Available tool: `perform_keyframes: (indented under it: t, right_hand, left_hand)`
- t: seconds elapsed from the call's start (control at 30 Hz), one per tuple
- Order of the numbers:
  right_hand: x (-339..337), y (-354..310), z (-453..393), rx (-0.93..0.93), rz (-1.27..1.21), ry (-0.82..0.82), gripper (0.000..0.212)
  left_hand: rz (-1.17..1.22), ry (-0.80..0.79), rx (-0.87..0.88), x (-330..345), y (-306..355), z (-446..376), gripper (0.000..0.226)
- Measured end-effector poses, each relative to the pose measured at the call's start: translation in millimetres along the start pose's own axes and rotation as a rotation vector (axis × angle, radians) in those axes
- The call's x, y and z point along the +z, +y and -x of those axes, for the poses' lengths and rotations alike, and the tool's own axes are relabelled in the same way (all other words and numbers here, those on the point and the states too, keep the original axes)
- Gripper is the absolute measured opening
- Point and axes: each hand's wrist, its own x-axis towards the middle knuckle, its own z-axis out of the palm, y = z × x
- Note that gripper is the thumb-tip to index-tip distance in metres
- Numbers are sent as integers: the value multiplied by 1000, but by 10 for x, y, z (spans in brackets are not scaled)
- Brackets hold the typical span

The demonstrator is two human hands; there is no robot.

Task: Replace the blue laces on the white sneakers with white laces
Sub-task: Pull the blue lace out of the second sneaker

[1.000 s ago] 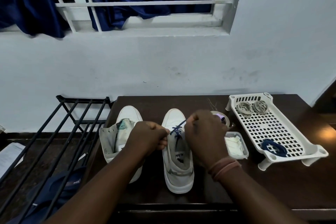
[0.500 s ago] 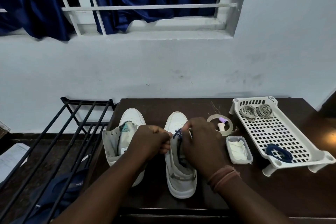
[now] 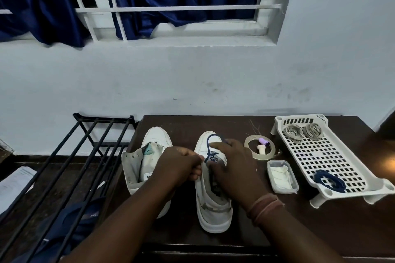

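On the dark table (image 3: 299, 230), the right sneaker (image 3: 213, 205) is being unlaced; the left sneaker (image 3: 157, 139) is already bare. The left hand (image 3: 181, 166) pinches its eyelet flap, the right hand (image 3: 232, 168) curls around the blue lace (image 3: 210, 141) looping over the toe. Next, I judge, draw that lace free, then fetch the white laces (image 3: 302, 132) from the tray (image 3: 333, 179).

dark table (image 3: 277, 226), 2 sneakers (image 3: 214, 213), tray (image 3: 346, 193)

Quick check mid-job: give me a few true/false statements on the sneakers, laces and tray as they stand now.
1. The left sneaker has no lace in it. True.
2. A blue lace loops over the right sneaker toe. True.
3. The white tray holds only pale laces. False: a coiled blue lace lies at its near end too.
4. The right hand rests on the tray. False: it is at the right sneaker.
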Motion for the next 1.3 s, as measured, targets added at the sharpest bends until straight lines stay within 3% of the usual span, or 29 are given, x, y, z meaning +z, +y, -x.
perform_keyframes:
  t: [0.1,0.2,0.33,0.43,0.53,0.7,0.77,0.87,0.93,1.17,1.3]
  right_hand:
    - [34,0,20,-24,1,75,6]
    - [1,2,-26,50,-171,54,18]
    - [4,-69,-43,164,-424,-20,19]
    - [-45,-46,-119,233,-443,131,33]
    - [-202,43,-205,252,-495,221,33]
    - [-118,127,-86,233,-274,-199,19]
    - [-23,136,-30,232,-164,-177,25]
    - [9,109,17,157,-51,-36,5]
    - [-5,154,19,172,-57,27,16]
    - [-138,351,-5,288,-139,-66,32]
    - [-146,308,10,253,-144,-81,24]
  left_hand:
    - [0,-5,-3,-2,-8,-7,14]
    - [4,-18,-4,-8,-5,-2,17]
    - [4,-28,0,5,18,11,13]
    - [-22,-11,2,7,16,4,15]
    - [-72,17,24,21,6,21,17]
    - [-233,67,121,166,-49,67,31]
    - [-318,67,163,224,-98,71,41]
    - [-460,110,251,252,-162,69,25]
    - [-523,138,311,197,-176,28,13]
    - [-689,87,382,57,-281,-120,18]
    - [-926,125,762,179,-305,-82,36]
